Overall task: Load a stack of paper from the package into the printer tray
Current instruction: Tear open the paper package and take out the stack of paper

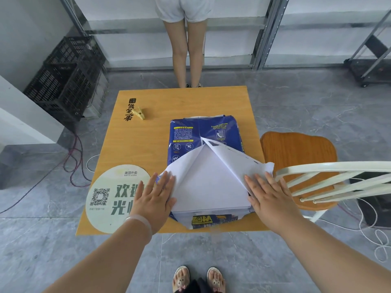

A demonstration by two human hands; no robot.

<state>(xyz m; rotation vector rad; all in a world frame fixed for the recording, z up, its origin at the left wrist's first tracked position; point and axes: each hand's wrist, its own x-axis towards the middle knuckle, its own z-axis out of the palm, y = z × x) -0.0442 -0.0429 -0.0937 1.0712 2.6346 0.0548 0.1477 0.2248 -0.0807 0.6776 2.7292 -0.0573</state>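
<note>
**Wrapper Peeled Back, White Ream Laid Bare**

From my remote seat I see a glossy blue paper package (204,134) lying on a square, wood-grain orange tabletop (160,123), its near end torn open. Two wrapper flaps, white on their inner faces, are folded outward in a V, exposing the smooth flat top sheet of the paper stack (208,187) inside. The stack's layered edge shows at the near end, above a crumpled strip of blue-and-yellow wrapper.

My left hand (155,197) lies flat with fingers spread, pressing down on the left flap (182,166); a pale translucent band circles that wrist. My right hand (267,194) lies flat and spread as well, palm down on the right flap (237,159) at the package's right edge. Neither hand pinches anything.

A round cardboard sign (108,199) with a QR code and bold dark-green characters lies on the tabletop just left of the package, partly under my left hand. A yellow clothes peg (138,113) rests near the far left corner. A chair (296,163) with a rounded wooden seat and white slatted back stands to the right. Black lattice crates (65,81) are stacked on the grey tiled floor.
</note>
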